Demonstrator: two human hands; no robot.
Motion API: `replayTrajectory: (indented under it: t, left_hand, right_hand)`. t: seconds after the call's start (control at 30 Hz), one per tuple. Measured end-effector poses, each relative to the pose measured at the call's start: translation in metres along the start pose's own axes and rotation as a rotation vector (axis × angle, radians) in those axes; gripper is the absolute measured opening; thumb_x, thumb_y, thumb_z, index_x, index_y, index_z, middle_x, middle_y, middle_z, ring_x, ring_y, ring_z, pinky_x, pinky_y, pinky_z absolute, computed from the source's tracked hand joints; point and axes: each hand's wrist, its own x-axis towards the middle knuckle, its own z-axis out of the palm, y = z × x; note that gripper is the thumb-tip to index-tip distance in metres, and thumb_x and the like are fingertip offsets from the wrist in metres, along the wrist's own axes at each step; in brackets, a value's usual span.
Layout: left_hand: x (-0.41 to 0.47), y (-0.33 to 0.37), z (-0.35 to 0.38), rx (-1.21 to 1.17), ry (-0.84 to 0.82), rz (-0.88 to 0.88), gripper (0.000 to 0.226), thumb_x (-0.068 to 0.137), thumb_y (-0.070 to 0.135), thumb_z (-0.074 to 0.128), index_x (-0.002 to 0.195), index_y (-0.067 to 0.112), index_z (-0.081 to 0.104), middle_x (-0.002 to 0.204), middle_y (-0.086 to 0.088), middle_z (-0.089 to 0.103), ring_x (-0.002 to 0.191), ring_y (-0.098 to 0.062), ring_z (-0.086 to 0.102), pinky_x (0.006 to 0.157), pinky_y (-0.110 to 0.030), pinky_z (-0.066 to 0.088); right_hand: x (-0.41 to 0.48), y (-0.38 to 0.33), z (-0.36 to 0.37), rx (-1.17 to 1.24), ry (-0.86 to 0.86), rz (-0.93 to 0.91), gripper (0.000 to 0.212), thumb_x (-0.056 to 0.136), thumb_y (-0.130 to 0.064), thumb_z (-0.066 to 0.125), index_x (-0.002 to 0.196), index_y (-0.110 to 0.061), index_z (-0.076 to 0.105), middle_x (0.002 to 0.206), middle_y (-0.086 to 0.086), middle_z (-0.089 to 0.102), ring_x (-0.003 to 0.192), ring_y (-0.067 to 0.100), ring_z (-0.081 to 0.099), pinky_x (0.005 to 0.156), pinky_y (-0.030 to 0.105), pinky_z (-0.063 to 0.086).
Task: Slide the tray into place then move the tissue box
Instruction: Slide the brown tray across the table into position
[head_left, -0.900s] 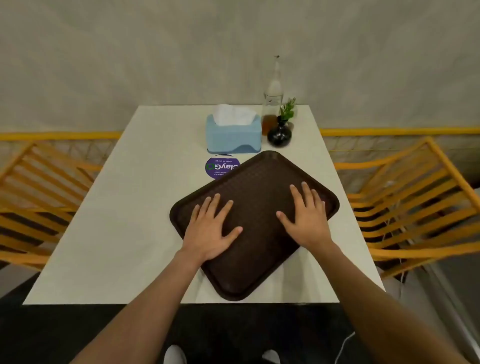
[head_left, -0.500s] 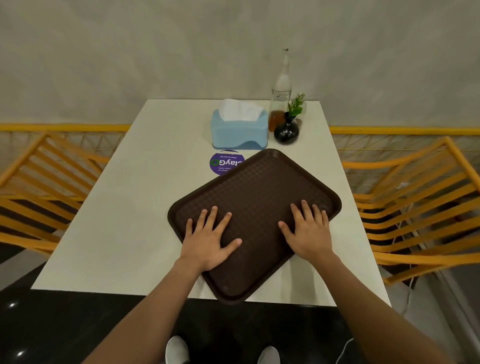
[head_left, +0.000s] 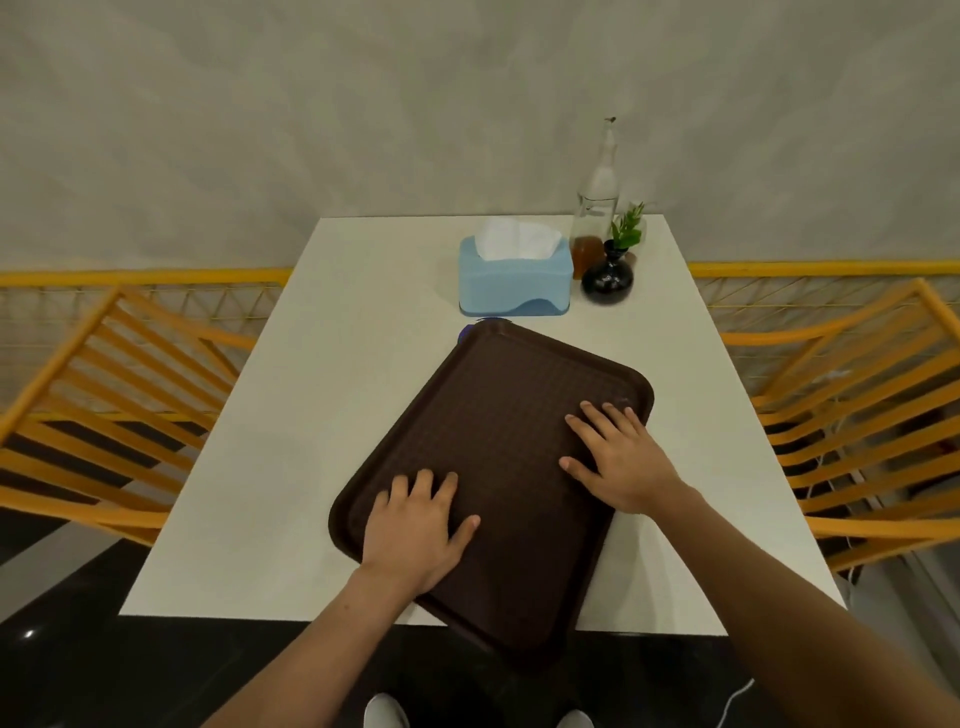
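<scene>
One table (head_left: 332, 395) is carrying one brown tray (head_left: 498, 447), one blue tissue box (head_left: 514, 283), one bottle (head_left: 597, 208) and one black vase (head_left: 607, 278). Two hands are showing, the left hand (head_left: 410, 530) and the right hand (head_left: 621, 457). Two orange chairs are flanking them, one chair (head_left: 104, 415) left and another chair (head_left: 857, 415) right.

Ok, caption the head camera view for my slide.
Both hands, left and right, flat on brown tray angled before tissue box.

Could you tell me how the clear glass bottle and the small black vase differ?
The clear glass bottle is tall and slim, with amber liquid at its bottom; the small black vase is squat, round and opaque, holding a green sprig. Both stand upright on the white table.
</scene>
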Motion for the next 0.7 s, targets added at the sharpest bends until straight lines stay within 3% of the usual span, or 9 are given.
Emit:
replayTrajectory:
  t: [0.13,0.23,0.33,0.4,0.5,0.7]
  left_hand:
    - [0.017,-0.038,-0.013,-0.038,0.134,0.042,0.053,0.097,0.053,0.039,0.138,0.025,0.056,0.133,-0.002,0.058,0.120,-0.025,0.053,0.100,-0.042,0.045]
    - [0.031,-0.069,-0.017,-0.068,0.194,0.030,0.049,0.098,0.041,0.046,0.143,0.021,0.054,0.148,-0.006,0.051,0.134,-0.028,0.046,0.111,-0.043,0.039]
    - [0.041,-0.098,-0.013,-0.073,0.140,0.011,0.055,0.102,0.040,0.039,0.154,0.021,0.039,0.163,-0.007,0.033,0.150,-0.028,0.029,0.123,-0.043,0.026]
    - [0.044,-0.114,-0.006,-0.081,0.101,0.017,0.057,0.104,0.041,0.032,0.158,0.021,0.031,0.167,-0.005,0.026,0.153,-0.027,0.022,0.126,-0.042,0.021]
    - [0.042,-0.128,0.003,-0.117,0.089,0.040,0.059,0.106,0.041,0.026,0.160,0.018,0.026,0.169,-0.002,0.019,0.155,-0.024,0.020,0.125,-0.039,0.019]
    - [0.039,-0.138,0.018,-0.151,0.104,0.064,0.059,0.107,0.041,0.017,0.161,0.020,0.019,0.171,0.001,0.005,0.156,-0.023,0.013,0.126,-0.039,0.013]
  right_hand:
    - [0.017,-0.017,-0.004,-0.053,0.010,-0.071,0.084,0.091,-0.075,-0.004,0.161,-0.032,0.016,0.170,-0.003,0.012,0.156,0.023,0.005,0.121,0.046,-0.012]
    - [0.028,-0.037,-0.011,-0.109,0.048,-0.083,0.078,0.095,-0.066,-0.006,0.159,-0.033,0.026,0.168,-0.005,0.019,0.156,0.023,0.005,0.122,0.053,-0.013]
    - [0.032,-0.061,-0.015,-0.064,0.116,0.008,0.063,0.104,-0.056,0.008,0.151,-0.032,0.043,0.166,-0.002,0.025,0.155,0.024,0.009,0.123,0.053,-0.008]
    - [0.028,-0.076,-0.011,0.069,0.242,0.125,0.051,0.107,-0.048,0.025,0.145,-0.027,0.052,0.163,0.001,0.033,0.151,0.027,0.021,0.124,0.051,0.007]
    - [0.010,-0.095,-0.005,0.260,0.423,0.309,0.040,0.105,-0.034,0.046,0.139,-0.018,0.058,0.155,0.007,0.044,0.138,0.033,0.039,0.111,0.051,0.036]
    - [-0.027,-0.116,0.007,0.279,0.408,0.557,0.045,0.102,-0.032,0.053,0.142,-0.013,0.052,0.137,0.013,0.056,0.118,0.036,0.053,0.093,0.051,0.049]
